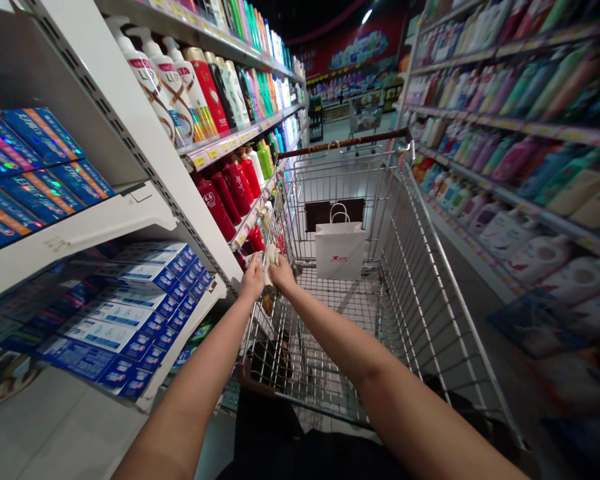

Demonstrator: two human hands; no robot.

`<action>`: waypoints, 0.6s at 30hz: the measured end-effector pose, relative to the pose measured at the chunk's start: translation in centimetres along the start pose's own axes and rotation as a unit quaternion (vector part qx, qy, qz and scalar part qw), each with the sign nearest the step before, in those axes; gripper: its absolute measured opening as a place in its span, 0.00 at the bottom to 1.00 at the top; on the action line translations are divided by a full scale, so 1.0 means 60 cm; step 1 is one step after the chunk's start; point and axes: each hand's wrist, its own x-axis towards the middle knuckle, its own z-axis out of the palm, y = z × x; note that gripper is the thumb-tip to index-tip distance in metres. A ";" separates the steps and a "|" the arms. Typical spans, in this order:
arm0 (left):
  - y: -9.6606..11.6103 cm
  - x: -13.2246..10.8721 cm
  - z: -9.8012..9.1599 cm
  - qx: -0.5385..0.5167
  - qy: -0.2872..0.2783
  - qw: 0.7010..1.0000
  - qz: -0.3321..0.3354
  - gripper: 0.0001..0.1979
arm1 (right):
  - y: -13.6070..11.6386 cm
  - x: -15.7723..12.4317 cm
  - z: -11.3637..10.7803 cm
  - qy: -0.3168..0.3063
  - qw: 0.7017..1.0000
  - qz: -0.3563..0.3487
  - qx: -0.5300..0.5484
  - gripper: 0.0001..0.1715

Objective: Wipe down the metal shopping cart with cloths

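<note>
Both of my hands are at the left top rail of a wire shopping cart. A crumpled whitish cloth is wrapped about the rail there; whether it is fabric or paper tissue is hard to tell. My left hand, on the outer side next to the shelves, is closed on one part of it. Closed on another part, my right hand reaches over from the cart's inner side. The fingertips of both hands are partly hidden. Inside the cart, a white paper bag with red print stands upright at the far end.
Close on the left are shelves with blue toothpaste boxes, pump bottles and dark red bottles. Along the right runs another shelf of bottles, blurred. A second cart stands further down the aisle.
</note>
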 end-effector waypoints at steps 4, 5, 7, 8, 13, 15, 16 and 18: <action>0.007 -0.011 -0.005 0.026 0.014 0.999 0.015 0.28 | -0.034 -0.003 0.004 0.038 0.997 -0.067 -0.022 0.34; 0.010 -0.014 -0.007 0.035 0.020 0.999 0.017 0.29 | -0.031 -0.009 0.006 0.042 0.996 -0.066 -0.029 0.34; 0.016 -0.021 -0.011 0.050 0.033 0.998 0.023 0.30 | -0.015 -0.026 0.011 0.051 0.997 -0.036 -0.045 0.33; 0.020 -0.025 -0.014 0.055 0.038 0.997 0.027 0.30 | -0.003 -0.034 0.014 0.052 0.997 -0.012 -0.052 0.32; 0.032 -0.036 -0.019 0.073 0.058 0.995 0.040 0.32 | 0.059 -0.063 0.025 0.035 0.994 0.089 -0.062 0.31; 0.034 -0.038 -0.018 0.080 0.060 0.994 0.036 0.31 | 0.079 -0.066 0.026 0.027 0.992 0.106 -0.059 0.30; 0.034 -0.038 -0.017 0.083 0.060 0.994 0.037 0.31 | 0.088 -0.067 0.026 0.022 0.992 0.109 -0.055 0.30; 0.032 -0.038 -0.015 0.085 0.063 0.993 0.044 0.31 | 0.102 -0.065 0.025 0.011 0.994 0.103 -0.043 0.29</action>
